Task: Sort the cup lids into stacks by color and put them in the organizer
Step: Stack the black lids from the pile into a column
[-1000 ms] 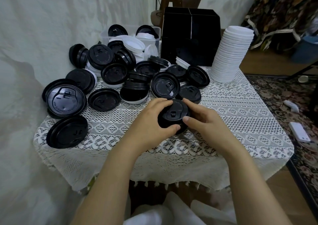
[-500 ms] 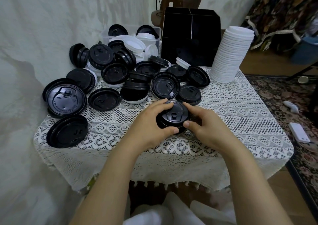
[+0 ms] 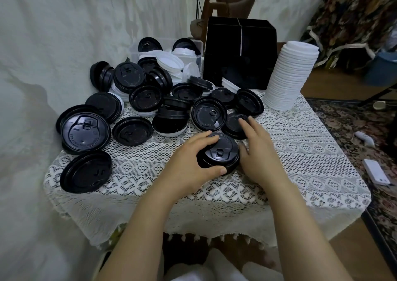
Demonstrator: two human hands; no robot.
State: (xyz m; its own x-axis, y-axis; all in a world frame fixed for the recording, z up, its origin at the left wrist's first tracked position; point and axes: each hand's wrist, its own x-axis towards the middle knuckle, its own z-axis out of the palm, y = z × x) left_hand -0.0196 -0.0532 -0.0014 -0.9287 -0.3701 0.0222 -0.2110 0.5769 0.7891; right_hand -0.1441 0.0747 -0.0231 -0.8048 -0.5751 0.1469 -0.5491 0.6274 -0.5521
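A short stack of black lids sits on the lace tablecloth near the table's middle. My left hand grips it from the left, thumb on its near rim and fingers over its top. My right hand lies just right of the stack with fingers stretched forward, their tips touching a loose black lid behind it. Several more black lids lie scattered across the left and back. A tall stack of white lids stands at the back right beside the black organizer.
A clear plastic bin with black and white lids sits at the back left of the organizer. The round table's edge is close to me. A chair stands behind the table. White devices lie on the carpet at right.
My right hand let go of the black stack and reached forward to the loose black lid behind it. My left hand kept its hold on the stack.
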